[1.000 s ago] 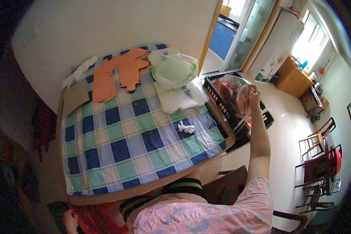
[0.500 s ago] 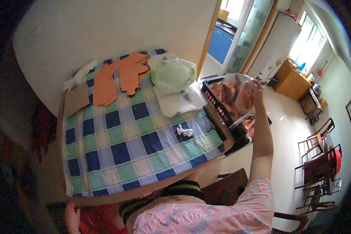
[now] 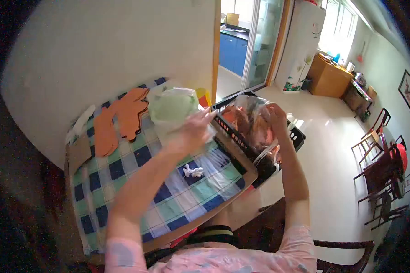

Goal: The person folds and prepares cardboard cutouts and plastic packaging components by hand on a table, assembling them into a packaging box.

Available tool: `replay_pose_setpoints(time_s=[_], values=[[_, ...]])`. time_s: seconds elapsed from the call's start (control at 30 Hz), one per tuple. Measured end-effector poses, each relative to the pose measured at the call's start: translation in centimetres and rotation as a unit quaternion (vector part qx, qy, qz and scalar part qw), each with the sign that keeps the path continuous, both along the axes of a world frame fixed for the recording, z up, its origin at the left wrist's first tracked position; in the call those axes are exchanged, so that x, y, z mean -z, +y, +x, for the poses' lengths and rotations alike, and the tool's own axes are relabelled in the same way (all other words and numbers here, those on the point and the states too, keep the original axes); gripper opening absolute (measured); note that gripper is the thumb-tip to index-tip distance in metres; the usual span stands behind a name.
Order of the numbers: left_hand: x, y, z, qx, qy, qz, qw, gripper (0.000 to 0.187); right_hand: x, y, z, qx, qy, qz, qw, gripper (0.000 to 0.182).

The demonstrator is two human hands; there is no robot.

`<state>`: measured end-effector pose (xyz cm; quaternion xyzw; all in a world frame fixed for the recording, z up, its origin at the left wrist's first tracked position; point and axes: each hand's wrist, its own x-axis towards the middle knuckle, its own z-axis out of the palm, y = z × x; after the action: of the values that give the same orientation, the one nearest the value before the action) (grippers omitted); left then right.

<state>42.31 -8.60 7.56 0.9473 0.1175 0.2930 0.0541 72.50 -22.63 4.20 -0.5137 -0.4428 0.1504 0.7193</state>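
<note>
My right hand (image 3: 276, 119) is closed on the top of a clear plastic bag (image 3: 253, 123), which lies over a black crate (image 3: 234, 133) of orange-brown pieces. My left hand (image 3: 198, 129), blurred by motion, reaches over the table's far right corner, close to the crate's left side. Whether its fingers hold anything cannot be made out. Behind it sits a pale green bundle in clear plastic (image 3: 173, 105). Orange cut-out pieces (image 3: 132, 109) lie at the back of the checked cloth (image 3: 136, 177). A small white bunch (image 3: 192, 171) rests nearer the table's right side.
A brown flat piece (image 3: 79, 152) and white material (image 3: 83, 122) lie at the table's left. A dark chair (image 3: 346, 255) stands at lower right. Farther right are more chairs (image 3: 382, 123), a wooden cabinet (image 3: 330, 77) and a fridge (image 3: 300, 45).
My left hand has come up from the lower left edge and reached across the table toward the crate. My right hand stays on the clear bag. The view has shifted.
</note>
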Motion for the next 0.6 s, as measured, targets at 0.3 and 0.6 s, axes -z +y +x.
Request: replay_pose_setpoints(time_s=[0.3, 0.6], values=[[-0.3, -1.0, 18.0, 0.051, 0.112, 0.045, 0.991, 0.029, -2.3, -3.1, -2.6, -0.057, -0.04, -0.132, 0.989, 0.024], [1.3, -0.5, 17.4, -0.098, -0.002, -0.064, 0.993, 0.016, 5.0, -8.4, 6.0, -0.079, -0.081, -0.316, 0.942, 0.054]])
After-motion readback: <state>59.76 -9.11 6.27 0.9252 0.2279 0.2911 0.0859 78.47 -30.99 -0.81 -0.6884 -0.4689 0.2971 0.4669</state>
